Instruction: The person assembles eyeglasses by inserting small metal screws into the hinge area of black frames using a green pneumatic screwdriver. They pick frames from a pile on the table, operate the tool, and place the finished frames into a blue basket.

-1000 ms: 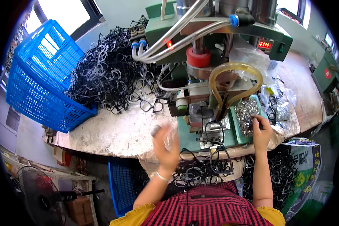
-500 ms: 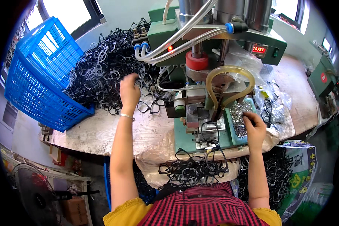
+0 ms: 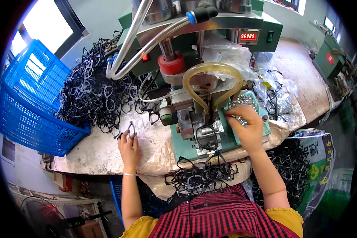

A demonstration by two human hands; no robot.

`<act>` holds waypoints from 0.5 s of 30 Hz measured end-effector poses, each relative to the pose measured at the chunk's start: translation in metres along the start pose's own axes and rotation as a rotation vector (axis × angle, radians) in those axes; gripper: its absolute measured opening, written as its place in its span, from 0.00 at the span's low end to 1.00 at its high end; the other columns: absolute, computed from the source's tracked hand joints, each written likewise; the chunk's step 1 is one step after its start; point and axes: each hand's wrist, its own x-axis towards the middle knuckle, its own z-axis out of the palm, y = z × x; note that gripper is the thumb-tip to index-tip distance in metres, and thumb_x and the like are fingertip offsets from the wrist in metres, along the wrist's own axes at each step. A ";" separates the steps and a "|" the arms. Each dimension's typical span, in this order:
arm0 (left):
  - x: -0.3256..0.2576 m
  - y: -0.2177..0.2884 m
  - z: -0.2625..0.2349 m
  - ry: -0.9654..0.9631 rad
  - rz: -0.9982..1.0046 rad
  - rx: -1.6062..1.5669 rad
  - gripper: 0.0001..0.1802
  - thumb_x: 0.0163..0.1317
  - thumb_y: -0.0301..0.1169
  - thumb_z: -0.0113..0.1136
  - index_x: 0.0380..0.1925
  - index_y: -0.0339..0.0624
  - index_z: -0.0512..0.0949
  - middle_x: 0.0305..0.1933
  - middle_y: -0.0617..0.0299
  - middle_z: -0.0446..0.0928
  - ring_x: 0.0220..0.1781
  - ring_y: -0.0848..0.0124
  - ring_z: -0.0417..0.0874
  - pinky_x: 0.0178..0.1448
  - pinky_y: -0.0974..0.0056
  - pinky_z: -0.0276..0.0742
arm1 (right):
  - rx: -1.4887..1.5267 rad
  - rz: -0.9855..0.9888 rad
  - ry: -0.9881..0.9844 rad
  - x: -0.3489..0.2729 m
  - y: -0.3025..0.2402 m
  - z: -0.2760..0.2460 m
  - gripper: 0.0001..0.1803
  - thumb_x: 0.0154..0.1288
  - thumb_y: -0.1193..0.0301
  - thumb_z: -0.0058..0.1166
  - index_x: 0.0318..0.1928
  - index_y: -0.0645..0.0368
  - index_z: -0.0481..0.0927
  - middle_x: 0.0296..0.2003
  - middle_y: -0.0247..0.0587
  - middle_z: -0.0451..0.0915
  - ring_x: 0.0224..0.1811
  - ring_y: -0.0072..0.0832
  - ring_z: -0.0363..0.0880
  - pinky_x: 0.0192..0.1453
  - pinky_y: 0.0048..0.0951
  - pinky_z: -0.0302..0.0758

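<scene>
My left hand [image 3: 129, 152] is over the bench left of the press, its fingers closed on an eyeglass frame [image 3: 132, 128]. My right hand [image 3: 250, 129] is at the press's right side, over a green tray [image 3: 267, 126] of small shiny metal parts [image 3: 245, 99]. Its thumb and fingers are pinched together; what they hold, if anything, is hidden. A black eyeglass frame [image 3: 197, 139] sits at the metal fixture [image 3: 213, 143] of the green press [image 3: 178, 146], one rim hanging over the front edge. Above the fixture loops a yellowish tube [image 3: 186, 77].
A big heap of dark eyeglass frames [image 3: 93, 89] lies at the back left beside a blue plastic basket [image 3: 35, 119]. More frames [image 3: 186, 178] pile up before my apron. Plastic bags [image 3: 230, 57] lie behind the tray. A printed sack [image 3: 319, 158] stands at the right.
My left hand has come back from the heap toward me with an eyeglass frame. My right hand has moved from the tray's right part in toward the press. The view has shifted.
</scene>
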 end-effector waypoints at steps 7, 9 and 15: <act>0.001 0.096 -0.004 0.339 -0.510 -1.031 0.18 0.72 0.24 0.55 0.60 0.40 0.71 0.28 0.63 0.74 0.23 0.81 0.69 0.29 0.75 0.64 | 0.351 0.175 0.078 -0.011 0.001 0.045 0.20 0.57 0.79 0.63 0.52 0.66 0.77 0.38 0.38 0.82 0.44 0.24 0.81 0.53 0.26 0.75; 0.028 0.135 -0.033 0.355 -0.339 -1.212 0.17 0.77 0.37 0.50 0.57 0.38 0.70 0.30 0.59 0.77 0.23 0.78 0.71 0.26 0.74 0.67 | 0.416 0.207 0.040 -0.009 -0.005 0.042 0.25 0.59 0.80 0.62 0.58 0.66 0.72 0.39 0.36 0.83 0.44 0.21 0.79 0.56 0.24 0.73; 0.100 0.213 -0.085 0.320 0.361 -1.037 0.15 0.78 0.32 0.42 0.51 0.31 0.72 0.50 0.44 0.77 0.41 0.62 0.83 0.39 0.61 0.85 | 0.820 0.435 0.012 -0.010 -0.029 0.047 0.28 0.61 0.81 0.61 0.62 0.67 0.68 0.40 0.37 0.84 0.49 0.21 0.78 0.58 0.25 0.72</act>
